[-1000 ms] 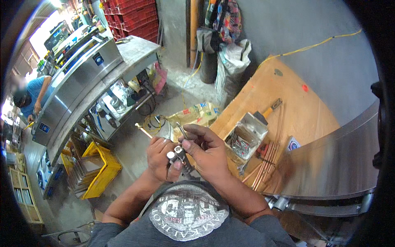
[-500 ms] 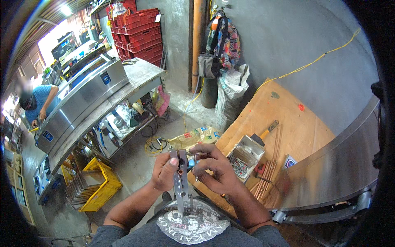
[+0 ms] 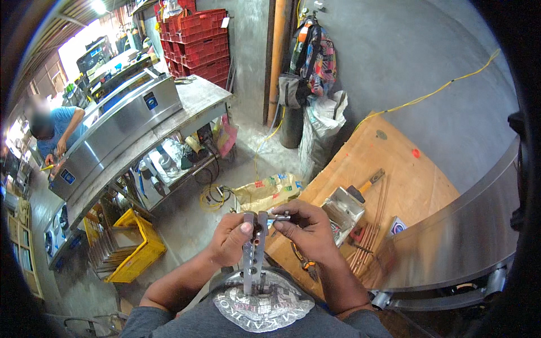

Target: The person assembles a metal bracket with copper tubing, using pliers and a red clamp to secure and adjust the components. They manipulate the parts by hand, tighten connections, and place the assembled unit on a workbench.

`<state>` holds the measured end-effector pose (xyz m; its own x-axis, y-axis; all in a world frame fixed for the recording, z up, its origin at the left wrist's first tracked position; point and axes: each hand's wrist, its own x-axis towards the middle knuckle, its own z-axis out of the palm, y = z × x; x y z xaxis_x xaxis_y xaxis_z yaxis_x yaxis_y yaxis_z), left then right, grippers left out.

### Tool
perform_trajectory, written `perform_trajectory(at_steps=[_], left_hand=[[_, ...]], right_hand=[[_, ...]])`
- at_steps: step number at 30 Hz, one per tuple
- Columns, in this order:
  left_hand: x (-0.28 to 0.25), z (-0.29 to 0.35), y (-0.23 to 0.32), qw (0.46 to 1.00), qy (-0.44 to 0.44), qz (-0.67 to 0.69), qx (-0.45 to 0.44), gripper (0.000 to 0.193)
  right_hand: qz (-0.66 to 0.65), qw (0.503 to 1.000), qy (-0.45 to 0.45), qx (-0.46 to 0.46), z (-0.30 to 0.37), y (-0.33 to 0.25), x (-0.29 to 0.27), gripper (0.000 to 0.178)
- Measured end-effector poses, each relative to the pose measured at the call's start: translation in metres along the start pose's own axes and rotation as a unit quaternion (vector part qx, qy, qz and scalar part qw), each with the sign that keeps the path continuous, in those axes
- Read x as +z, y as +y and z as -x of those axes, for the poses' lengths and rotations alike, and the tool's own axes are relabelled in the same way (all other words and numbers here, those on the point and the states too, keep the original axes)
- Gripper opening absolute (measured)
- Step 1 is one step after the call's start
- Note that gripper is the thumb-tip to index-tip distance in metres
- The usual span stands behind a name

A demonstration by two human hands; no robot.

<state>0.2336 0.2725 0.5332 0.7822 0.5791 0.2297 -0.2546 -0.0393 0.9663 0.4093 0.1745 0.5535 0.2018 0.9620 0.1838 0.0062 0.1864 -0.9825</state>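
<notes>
In front of my chest, my left hand (image 3: pixel 230 239) is closed round the upper end of a flaring bar (image 3: pixel 249 267), two grey metal bars side by side with a row of holes. Its thumb presses on the left bar. The end of a copper tube (image 3: pixel 256 242) shows between the bars, just below their top. On the other side, my right hand (image 3: pixel 304 228) is closed, thumb and fingers pinching a small metal clamp screw (image 3: pixel 280 217) that sticks out sideways from the top of the flaring bar. The bars' lower end points toward my shirt.
To the right, a plywood board (image 3: pixel 408 169) bears a box of screws (image 3: pixel 344 207), a hammer (image 3: pixel 369 183), copper tubes (image 3: pixel 369 239) and pliers (image 3: pixel 307 263). A curved steel sheet (image 3: pixel 451 231) borders it. Left stand a yellow crate (image 3: pixel 135 265) and a workbench (image 3: pixel 205 98), with another person (image 3: pixel 62 127) behind.
My right fingers have turned and drawn together on the clamp screw, which now points sideways. The gap between the bars looks wider at the top. The whole view has shifted slightly.
</notes>
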Motion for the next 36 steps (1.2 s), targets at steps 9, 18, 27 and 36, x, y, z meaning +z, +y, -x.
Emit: perform_trajectory(at_steps=[9, 18, 27, 36], left_hand=[[0.001, 0.005, 0.002, 1.0, -0.023, 0.003, 0.008, 0.056], [0.007, 0.002, -0.003, 0.998, 0.012, -0.067, -0.001, 0.061], [0.009, 0.007, -0.001, 0.996, 0.038, -0.072, 0.042, 0.053], [0.016, 0.013, -0.01, 0.98, 0.153, -0.038, 0.12, 0.042]], right_hand=[[-0.152, 0.987, 0.032, 0.05, 0.001, 0.002, 0.002, 0.023], [-0.067, 0.996, -0.021, 0.06, 0.0, -0.007, 0.026, 0.035], [-0.012, 1.0, 0.001, 0.0, -0.002, 0.004, 0.023, 0.027], [0.019, 0.999, 0.021, 0.034, -0.013, 0.009, 0.028, 0.027]])
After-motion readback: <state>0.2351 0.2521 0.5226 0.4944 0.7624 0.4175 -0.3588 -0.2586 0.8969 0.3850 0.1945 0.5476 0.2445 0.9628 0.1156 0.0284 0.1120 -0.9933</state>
